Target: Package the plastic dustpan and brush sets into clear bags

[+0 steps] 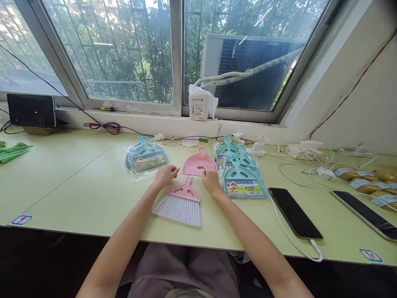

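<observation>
A pink dustpan (194, 164) lies on the table with its handle toward the window. In front of it lies a pink brush (183, 203), its white bristles toward the table's front edge. My right hand (211, 178) is at the dustpan's right side, fingers bent over its edge. Just left of the dustpan and above the brush, my left hand (166, 175) is held with its fingers curled together; nothing shows in them. Wrapped turquoise brush sets (243, 182) lie to the right of my right hand, and more wrapped turquoise sets (145, 155) lie beyond my left hand.
Two phones, a black one (294, 212) and another (366, 213), lie at the right, near white cables and packed brown items (369, 186). A dark tablet (31, 110) stands at the back left near a green cloth (14, 153). A white packet (199, 106) stands on the sill.
</observation>
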Available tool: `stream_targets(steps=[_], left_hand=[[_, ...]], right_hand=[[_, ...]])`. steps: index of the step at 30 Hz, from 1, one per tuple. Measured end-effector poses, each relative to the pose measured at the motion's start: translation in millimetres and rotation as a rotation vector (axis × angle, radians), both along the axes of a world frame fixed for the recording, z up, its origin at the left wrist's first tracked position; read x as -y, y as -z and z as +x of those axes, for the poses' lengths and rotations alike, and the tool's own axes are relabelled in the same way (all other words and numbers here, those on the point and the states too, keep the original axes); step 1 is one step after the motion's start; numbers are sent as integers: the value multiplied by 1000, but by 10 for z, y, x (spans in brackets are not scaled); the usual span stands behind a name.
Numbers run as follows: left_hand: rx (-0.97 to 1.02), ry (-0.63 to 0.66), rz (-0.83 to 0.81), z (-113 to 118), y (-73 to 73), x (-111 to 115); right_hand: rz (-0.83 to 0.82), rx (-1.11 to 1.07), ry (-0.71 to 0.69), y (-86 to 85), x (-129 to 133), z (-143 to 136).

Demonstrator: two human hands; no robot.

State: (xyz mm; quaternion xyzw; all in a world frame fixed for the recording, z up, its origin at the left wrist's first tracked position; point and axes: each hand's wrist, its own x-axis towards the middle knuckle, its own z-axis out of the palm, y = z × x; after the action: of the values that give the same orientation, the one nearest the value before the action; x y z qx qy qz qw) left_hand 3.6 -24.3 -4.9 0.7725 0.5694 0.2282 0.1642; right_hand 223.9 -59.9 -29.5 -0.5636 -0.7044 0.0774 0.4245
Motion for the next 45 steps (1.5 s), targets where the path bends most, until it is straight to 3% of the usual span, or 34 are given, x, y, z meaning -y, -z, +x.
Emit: stream_targets(steps=[4,7,13,24,26,30,32,45], left_hand=[[130,-214,109,-103,-21,-72],[186,-280,138,-179,-30,-115],[98,-274,157,-150,-1,-111],[-9,-216,144,-122,-17,-58],[-23,-157,112,-119,-22,-54],[20,253,-6,-123,-43,-14],[32,370,-62,-123,-44,9],[96,438,-335,-87,41,-4]], right_hand=[[11,55,34,-54,68,-38],[43,102,36,-78,112,-64],[82,227,14,-105,167,-104],[-21,297,-41,-146,212,-162],[-20,327,-63,-131,218,-178],[-29,379,-90,-81,204,-174],[-49,381,-80,-55,186,-162],[-110,368,-30,-25,149,-126]])
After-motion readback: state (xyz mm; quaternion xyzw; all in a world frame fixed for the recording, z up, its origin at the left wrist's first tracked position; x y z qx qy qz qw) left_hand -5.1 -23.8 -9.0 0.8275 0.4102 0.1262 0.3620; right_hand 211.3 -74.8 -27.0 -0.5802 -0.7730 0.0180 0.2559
